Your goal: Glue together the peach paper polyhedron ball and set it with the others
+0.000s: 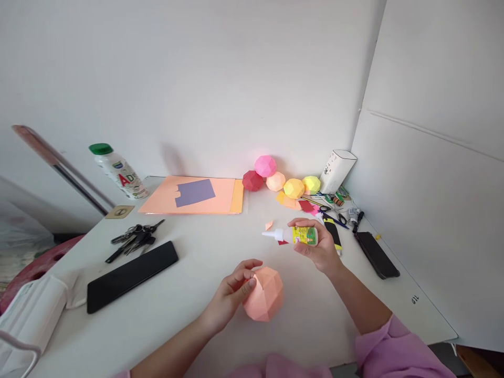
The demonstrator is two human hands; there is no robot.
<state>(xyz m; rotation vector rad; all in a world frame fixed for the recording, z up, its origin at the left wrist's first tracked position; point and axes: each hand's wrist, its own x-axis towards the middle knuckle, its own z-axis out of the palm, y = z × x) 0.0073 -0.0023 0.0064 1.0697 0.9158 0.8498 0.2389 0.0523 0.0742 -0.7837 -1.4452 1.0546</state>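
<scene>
Peach paper ball [265, 296] is in the L hand [230, 294], thumb on its side, fingers curled by the top edge, prob. a soft hold b/c paper can squish. Can't tell if it touches the table [189, 336]. R hand [323, 249] grips a small bottle [305, 236] on its side, past the ball, w/ the thin tip [269, 233] pointing L, maybe kept flat so it won't drip. Small paper balls [294, 189] sit beyond both grips by the wall [212, 94], prob. out of the way.
</scene>
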